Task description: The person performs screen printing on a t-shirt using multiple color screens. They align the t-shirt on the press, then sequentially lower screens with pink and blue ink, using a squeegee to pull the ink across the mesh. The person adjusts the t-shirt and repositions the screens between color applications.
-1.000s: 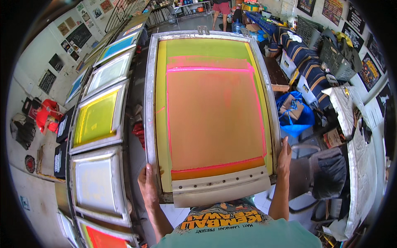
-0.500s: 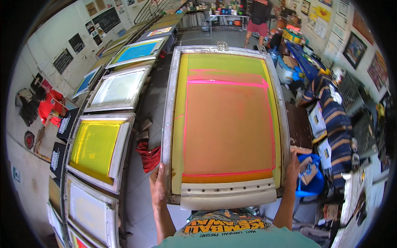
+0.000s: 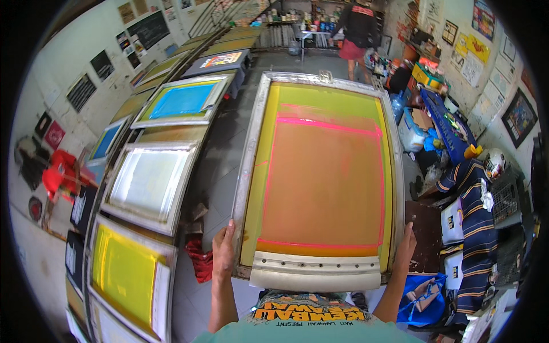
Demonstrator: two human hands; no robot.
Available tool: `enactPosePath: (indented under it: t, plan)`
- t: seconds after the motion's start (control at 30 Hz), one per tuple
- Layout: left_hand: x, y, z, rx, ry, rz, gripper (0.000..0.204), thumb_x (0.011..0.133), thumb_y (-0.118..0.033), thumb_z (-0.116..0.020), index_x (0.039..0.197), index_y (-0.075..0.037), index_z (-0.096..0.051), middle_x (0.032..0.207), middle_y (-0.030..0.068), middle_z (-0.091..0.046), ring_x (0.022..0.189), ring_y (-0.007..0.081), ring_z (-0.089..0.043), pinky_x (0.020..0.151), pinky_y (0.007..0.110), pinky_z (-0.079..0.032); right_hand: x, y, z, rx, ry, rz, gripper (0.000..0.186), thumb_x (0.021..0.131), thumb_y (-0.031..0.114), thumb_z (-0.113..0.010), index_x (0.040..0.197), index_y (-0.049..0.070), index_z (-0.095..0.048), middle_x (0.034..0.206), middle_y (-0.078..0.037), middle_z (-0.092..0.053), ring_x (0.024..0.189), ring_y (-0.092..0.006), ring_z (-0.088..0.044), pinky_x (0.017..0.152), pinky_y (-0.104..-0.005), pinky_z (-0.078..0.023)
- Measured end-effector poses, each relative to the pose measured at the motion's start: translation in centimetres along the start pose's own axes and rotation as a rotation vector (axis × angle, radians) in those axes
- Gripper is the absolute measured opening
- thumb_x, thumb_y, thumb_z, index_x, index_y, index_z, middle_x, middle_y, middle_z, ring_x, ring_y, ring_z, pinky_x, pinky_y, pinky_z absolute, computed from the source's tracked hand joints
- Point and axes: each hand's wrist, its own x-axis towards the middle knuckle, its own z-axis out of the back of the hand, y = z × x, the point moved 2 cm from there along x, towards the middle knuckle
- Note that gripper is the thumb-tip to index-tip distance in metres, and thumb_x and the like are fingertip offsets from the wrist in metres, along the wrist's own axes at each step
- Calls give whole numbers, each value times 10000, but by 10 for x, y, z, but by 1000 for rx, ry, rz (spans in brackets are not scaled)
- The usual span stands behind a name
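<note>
A large screen-printing frame (image 3: 251, 166) is held in front of me, its far end tipped away. Its mesh is yellow-green with a tan middle panel, bordered by streaks of bright pink ink. My left hand (image 3: 223, 249) grips the frame's left side near the close end, thumb up on the rim. On the opposite side, my right hand (image 3: 406, 244) clasps the edge, its fingers partly hidden beneath. A wide squeegee (image 3: 316, 271) with a row of bolts lies across the near end of the screen, close to my shirt.
To my left runs a long table row with more frames: a blue screen (image 3: 180, 102), a whitish screen (image 3: 150, 178) and a yellow screen (image 3: 124, 271). Right are a blue bag (image 3: 422, 300) and a striped cloth (image 3: 480, 246). One person (image 3: 355, 34) stands far ahead; another (image 3: 62, 174) is at left.
I have moved forward along the row of tables, carrying the frame; the side screens have slid nearer and lower in view. The person far ahead appears larger. My grip looks the same.
</note>
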Motion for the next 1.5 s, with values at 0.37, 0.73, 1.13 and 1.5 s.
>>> enactPosePath:
  t: [0.37,0.73,1.13,1.5]
  plan:
    - [266,-40,-108,-70,-119,-37,524,1054,-494,-510,710,-104,-439,693,-77,-349,644,62,-287,563,300,-226,280,13,-188,-162,-68,-98,705,1057,526,-436,1248,-133,-600,1142,-226,-672,1060,-272,-596,955,-381,-450]
    - [472,-79,-198,-217,-340,37,543,1059,-493,-496,969,12,-674,824,17,-620,755,101,-538,683,288,-423,534,77,-401,32,147,152,631,1076,455,-464,1181,-147,-623,1048,-165,-686,996,-208,-581,935,-339,-448]
    - [798,-133,-256,-132,-388,9,496,1039,-446,-567,828,-2,-638,770,-34,-498,740,80,-406,647,286,-350,785,116,-644,-21,156,103,704,1070,497,-418,1349,-135,-550,1363,-254,-598,1285,-304,-542,1125,-360,-350]
    - [1082,-163,-308,-99,-376,47,542,1004,-460,-620,968,75,-694,825,32,-608,809,101,-496,738,280,-427,985,152,-856,-34,196,19,811,1044,601,-423,1297,-156,-568,1252,-209,-640,1145,-266,-592,1024,-377,-424]
